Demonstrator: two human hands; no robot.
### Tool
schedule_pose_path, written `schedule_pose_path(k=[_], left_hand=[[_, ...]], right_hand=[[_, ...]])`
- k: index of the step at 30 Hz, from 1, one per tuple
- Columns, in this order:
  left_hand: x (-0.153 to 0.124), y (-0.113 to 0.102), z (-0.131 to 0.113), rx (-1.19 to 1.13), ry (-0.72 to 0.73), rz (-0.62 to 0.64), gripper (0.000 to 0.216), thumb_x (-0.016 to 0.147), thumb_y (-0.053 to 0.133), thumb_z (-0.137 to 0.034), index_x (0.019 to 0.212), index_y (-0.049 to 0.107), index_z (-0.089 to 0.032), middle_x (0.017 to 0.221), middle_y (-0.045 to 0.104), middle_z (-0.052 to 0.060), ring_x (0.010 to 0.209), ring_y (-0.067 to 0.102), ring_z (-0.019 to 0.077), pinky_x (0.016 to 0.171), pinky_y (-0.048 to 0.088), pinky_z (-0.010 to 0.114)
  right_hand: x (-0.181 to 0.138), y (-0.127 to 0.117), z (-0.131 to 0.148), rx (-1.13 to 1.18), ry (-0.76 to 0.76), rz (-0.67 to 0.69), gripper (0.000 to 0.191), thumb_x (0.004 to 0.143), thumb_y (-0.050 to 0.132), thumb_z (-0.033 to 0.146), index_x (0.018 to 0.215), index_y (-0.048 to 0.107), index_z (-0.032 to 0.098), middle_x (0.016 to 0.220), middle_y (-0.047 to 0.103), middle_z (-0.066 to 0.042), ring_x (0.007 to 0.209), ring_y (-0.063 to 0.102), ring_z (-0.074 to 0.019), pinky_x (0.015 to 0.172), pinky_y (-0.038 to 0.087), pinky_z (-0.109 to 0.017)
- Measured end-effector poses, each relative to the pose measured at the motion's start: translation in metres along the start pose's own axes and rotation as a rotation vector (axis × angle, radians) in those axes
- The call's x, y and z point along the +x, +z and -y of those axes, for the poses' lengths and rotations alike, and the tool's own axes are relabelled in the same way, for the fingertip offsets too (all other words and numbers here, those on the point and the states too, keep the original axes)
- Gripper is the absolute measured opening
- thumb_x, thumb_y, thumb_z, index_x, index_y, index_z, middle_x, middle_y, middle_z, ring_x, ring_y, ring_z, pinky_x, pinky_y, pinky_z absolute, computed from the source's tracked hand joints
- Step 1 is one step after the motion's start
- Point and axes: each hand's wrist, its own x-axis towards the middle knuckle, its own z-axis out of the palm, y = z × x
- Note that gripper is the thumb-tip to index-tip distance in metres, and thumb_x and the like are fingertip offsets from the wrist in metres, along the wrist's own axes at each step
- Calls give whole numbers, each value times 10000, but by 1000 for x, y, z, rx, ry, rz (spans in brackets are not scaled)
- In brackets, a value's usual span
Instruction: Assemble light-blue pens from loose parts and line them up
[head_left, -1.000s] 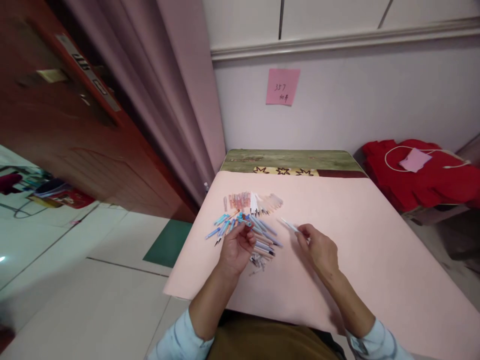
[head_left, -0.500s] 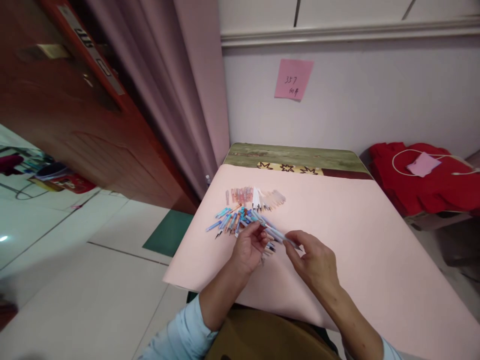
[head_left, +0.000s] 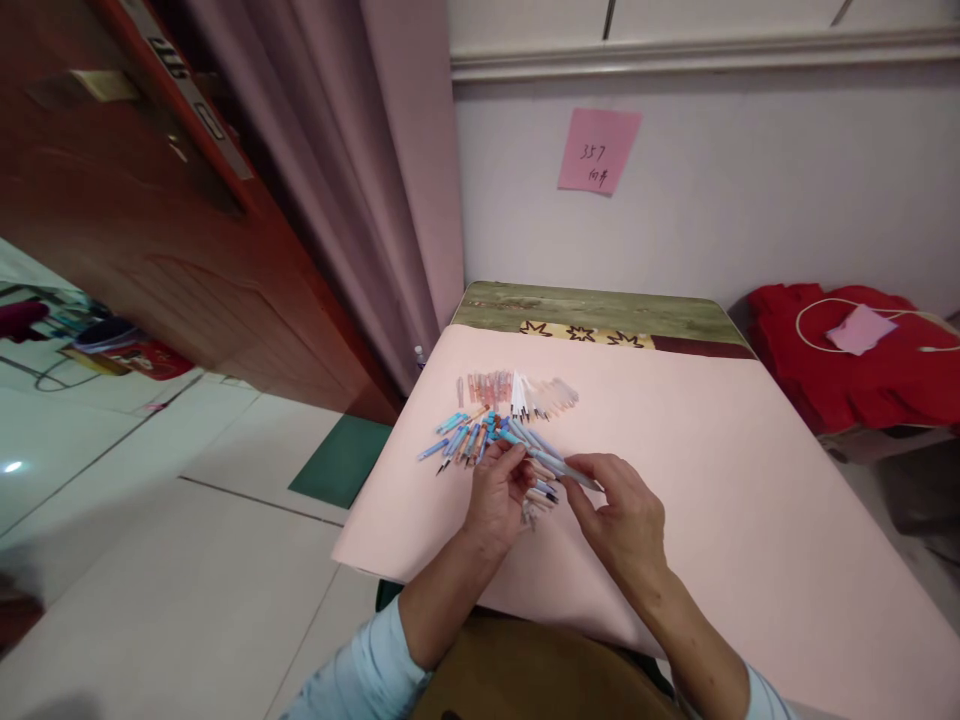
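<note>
A light blue pen (head_left: 547, 461) slants between my two hands, just above the pile. My left hand (head_left: 499, 495) pinches it near its brighter blue end, with the thumb on top and the other fingers curled. Further along its pale barrel, my right hand (head_left: 619, 515) closes thumb and fingers on the opposite end. Behind and left of my left hand lies a loose pile of blue and orange pen parts (head_left: 454, 440). White refills with dark tips (head_left: 520, 396) lie beyond it, between pinkish clear pieces (head_left: 491, 388) and pale clear tubes (head_left: 559, 395). My left hand partly covers more pieces (head_left: 541, 494).
A pale pink sheet (head_left: 720, 480) covers the table, whose green wood-patterned far edge (head_left: 600, 300) meets the wall. A pink note (head_left: 600, 150) sticks to the wall. Red cloth (head_left: 795, 380) with a white cord lies at right. A brown door (head_left: 247, 300) and curtain (head_left: 405, 150) stand left.
The dark tip that stuck out past my right fingers no longer shows; a pale end is there now. The pen's blue end stands out more beyond my left thumb. The view has shifted slightly.
</note>
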Motion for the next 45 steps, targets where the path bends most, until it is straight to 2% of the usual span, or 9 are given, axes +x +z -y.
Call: schedule_pose_path(k=[13, 20, 24, 28, 33, 38, 41, 43, 45], left_hand=[[1, -4, -4, 11, -18, 21, 304, 592, 832, -192, 797, 615, -136, 627, 590, -38, 499, 521, 52, 482, 413, 157], [-1, -8, -4, 75, -46, -18, 272, 634, 808, -207, 848, 667, -117, 797, 704, 48, 597, 621, 92, 516, 484, 175], [-3, -9, -4, 95, -74, -4, 241, 660, 797, -226, 831, 673, -110, 803, 719, 66, 631, 651, 118, 566, 533, 203], [-5, -7, -2, 110, -69, 18, 243, 671, 797, -232, 842, 672, -114, 836, 726, 74, 665, 662, 128, 545, 533, 195], [-7, -3, 0, 80, -55, 80, 281, 659, 820, -234, 866, 670, -117, 901, 729, 85, 765, 687, 154, 611, 563, 207], [-9, 0, 7, 35, -27, 118, 255, 669, 818, -212, 847, 657, -127, 870, 728, 79, 784, 693, 147, 701, 569, 205], [-6, -1, 8, 23, 5, 114, 229, 680, 809, -197, 838, 657, -131, 843, 719, 63, 775, 688, 133, 714, 566, 197], [-2, -2, 7, 20, 32, 97, 219, 687, 801, -184, 846, 659, -135, 834, 712, 51, 776, 686, 129, 714, 566, 195], [1, -4, 5, 21, 41, 71, 219, 689, 798, -172, 854, 658, -135, 836, 710, 49, 786, 688, 130, 718, 566, 193]], right_hand=[[0, 7, 6, 65, -12, 0, 80, 881, 580, 226, 920, 649, 213, 843, 682, -20, 776, 614, -160, 702, 459, -277], [0, 7, 10, 59, -23, -1, 89, 898, 560, 232, 917, 645, 214, 847, 690, -25, 792, 625, -163, 718, 462, -280], [-1, 7, 9, 54, -8, -10, 81, 899, 571, 238, 911, 646, 210, 841, 687, -22, 785, 619, -159, 720, 453, -273], [-2, 7, 9, 39, -4, -13, 96, 903, 573, 255, 900, 655, 206, 826, 687, -21, 761, 614, -156, 708, 437, -267], [-5, 6, 9, -47, 58, 68, 180, 934, 537, 304, 875, 683, 216, 769, 690, -9, 702, 621, -149, 641, 392, -255], [-8, 5, 8, -118, 126, 139, 325, 986, 432, 358, 863, 698, 216, 760, 706, -29, 682, 637, -160, 585, 355, -256], [-8, 4, 7, -47, 163, 164, 315, 987, 420, 380, 951, 691, 224, 825, 721, -36, 706, 656, -162, 599, 389, -250], [-9, 4, 7, 47, 202, 176, 277, 954, 481, 407, 1081, 645, 223, 866, 721, -28, 715, 663, -158, 595, 418, -242], [-10, 4, 6, 104, 232, 175, 304, 902, 554, 422, 1118, 604, 214, 863, 713, -16, 721, 663, -157, 599, 440, -238]])
